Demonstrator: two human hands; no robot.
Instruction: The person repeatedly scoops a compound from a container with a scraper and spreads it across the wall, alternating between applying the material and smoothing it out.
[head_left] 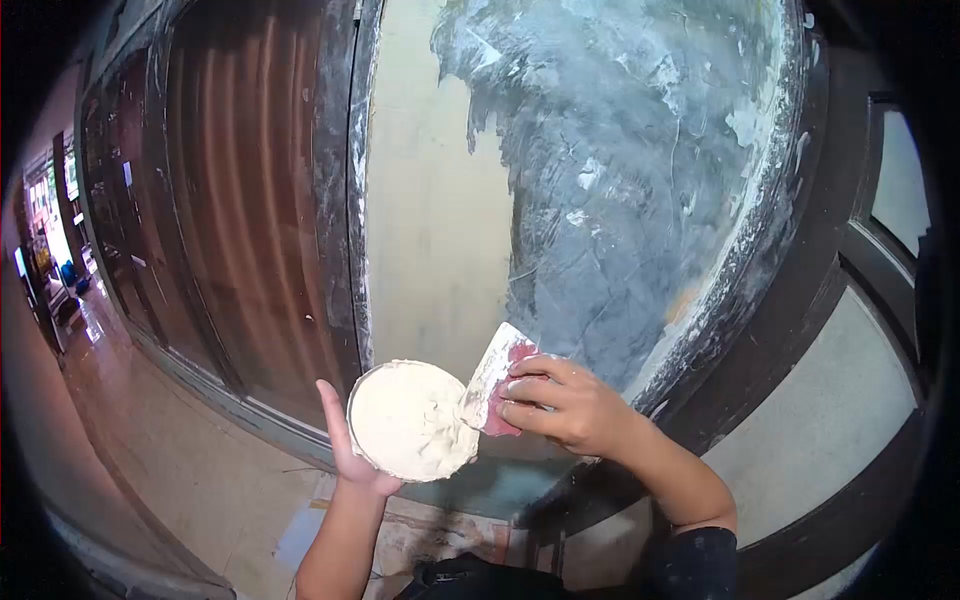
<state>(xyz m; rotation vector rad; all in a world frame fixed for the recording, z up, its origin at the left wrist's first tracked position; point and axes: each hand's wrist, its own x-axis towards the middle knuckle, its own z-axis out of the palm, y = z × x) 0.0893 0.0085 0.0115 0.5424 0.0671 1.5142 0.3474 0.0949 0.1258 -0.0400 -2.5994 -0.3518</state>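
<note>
At the lower right of the frame we see a short dark sleeve (703,562), near black, its hem ending around the elbow. At the bottom centre we make out black clothing (475,578) with a small pale detail, too small to read. Both the left hand (357,458) and right hand (575,410) are bare, as are the forearms (343,535).

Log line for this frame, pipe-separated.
left hand: supporting round container of cream paste | right hand: gripping scraper at paste's edge | wall panel: patchy grey and cream
</note>
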